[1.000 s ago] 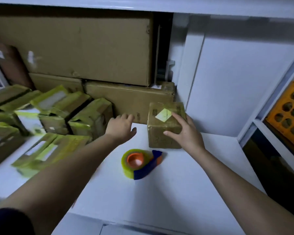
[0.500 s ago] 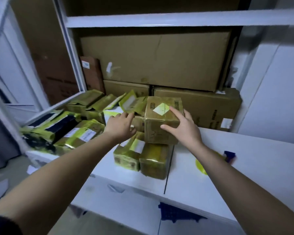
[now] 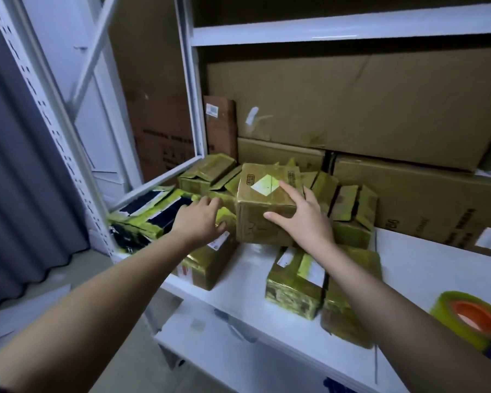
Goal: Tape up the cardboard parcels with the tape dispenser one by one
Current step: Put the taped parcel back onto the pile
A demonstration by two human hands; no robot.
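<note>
The person's right hand [image 3: 301, 222] holds a small brown parcel [image 3: 267, 205], thumb on its near face and fingers spread over the top and far side beside a pale diamond-shaped label. The parcel sits at the top of a heap of taped parcels [image 3: 295, 282] on the white shelf [image 3: 247, 313], and whether it already rests on the ones below or is just clear of them cannot be told. It looks glossy, as if already wrapped in clear tape.

The left hand [image 3: 201, 222] reaches in just left of the parcel with its fingers loosely bent. It holds nothing that can be seen, and whether it touches the parcel's left side is unclear.

The tape dispenser [image 3: 474, 319], with its yellowish roll and orange core, lies on the shelf well to the right of the parcel, near the picture's edge, with no hand on it.

Judging from this, the parcel in hand is finished and is being stacked with the done ones. All the small parcels around it, in front, behind and to its left, carry yellow-green tape. No plainly untaped parcel shows, so how many remain cannot be told. Large cardboard boxes [image 3: 360, 106] stand behind the parcel.
</note>
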